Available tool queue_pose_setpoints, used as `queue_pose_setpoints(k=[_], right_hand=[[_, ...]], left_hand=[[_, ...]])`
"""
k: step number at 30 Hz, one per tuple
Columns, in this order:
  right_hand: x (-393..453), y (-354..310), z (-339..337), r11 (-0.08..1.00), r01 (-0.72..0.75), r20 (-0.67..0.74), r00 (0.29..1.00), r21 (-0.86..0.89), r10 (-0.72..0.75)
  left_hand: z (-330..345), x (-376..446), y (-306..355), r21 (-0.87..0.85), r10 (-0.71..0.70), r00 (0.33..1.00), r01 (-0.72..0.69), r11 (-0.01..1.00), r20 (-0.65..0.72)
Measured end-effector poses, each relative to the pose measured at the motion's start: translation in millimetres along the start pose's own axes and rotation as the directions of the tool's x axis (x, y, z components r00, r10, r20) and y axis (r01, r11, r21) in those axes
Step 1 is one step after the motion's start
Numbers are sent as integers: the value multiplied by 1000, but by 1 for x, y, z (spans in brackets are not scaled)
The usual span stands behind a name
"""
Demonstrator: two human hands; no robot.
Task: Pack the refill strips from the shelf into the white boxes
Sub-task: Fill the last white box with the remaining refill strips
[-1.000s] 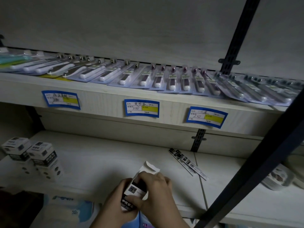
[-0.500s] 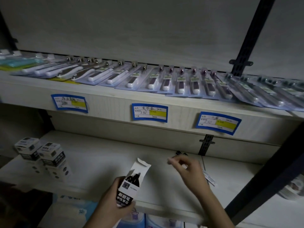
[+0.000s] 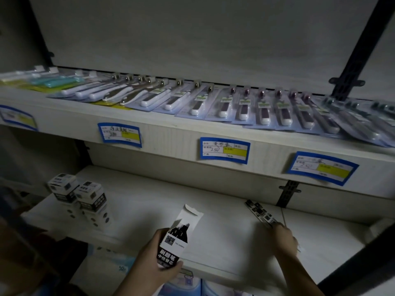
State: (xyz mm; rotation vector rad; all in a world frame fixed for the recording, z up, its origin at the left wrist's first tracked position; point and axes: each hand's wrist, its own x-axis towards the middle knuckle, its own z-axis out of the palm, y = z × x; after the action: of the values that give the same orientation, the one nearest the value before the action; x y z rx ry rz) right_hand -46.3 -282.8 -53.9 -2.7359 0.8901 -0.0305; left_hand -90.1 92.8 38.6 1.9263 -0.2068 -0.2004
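Observation:
My left hand (image 3: 152, 258) grips a white box with black print (image 3: 178, 238), its top flap open, over the front of the lower shelf (image 3: 203, 248). To the right, black-and-white refill strips (image 3: 257, 211) lie on that shelf. My right hand (image 3: 283, 238) lies on the near end of the strips; motion blur hides whether its fingers pinch them. Two more white boxes (image 3: 83, 197) stand upright at the shelf's left end.
The upper shelf (image 3: 171, 135) carries a row of blister-packed toothbrushes (image 3: 241, 105) and blue price labels (image 3: 224, 150). A black upright post (image 3: 287, 193) stands behind the strips. A dark diagonal frame bar (image 3: 363, 268) crosses at lower right. Blue-printed packages (image 3: 186, 285) sit below.
My right hand left the box's top and reached right, landing on the near end of the strips. The left hand kept hold of the open box. The view shifted left.

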Motion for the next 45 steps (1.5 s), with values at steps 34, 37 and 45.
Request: queue_pose_setpoints(k=[34, 37, 45], right_hand=[[-185, -116, -174, 304, 316, -204, 915, 899, -348], [-189, -124, -171, 328, 361, -249, 908, 873, -337], [-196, -126, -164, 405, 422, -316, 899, 811, -303]], left_hand=[[22, 0, 6, 49, 49, 997, -52, 997, 65], [27, -2, 10, 61, 67, 995, -72, 996, 76], [29, -9, 13, 89, 41, 996, -48, 995, 80]])
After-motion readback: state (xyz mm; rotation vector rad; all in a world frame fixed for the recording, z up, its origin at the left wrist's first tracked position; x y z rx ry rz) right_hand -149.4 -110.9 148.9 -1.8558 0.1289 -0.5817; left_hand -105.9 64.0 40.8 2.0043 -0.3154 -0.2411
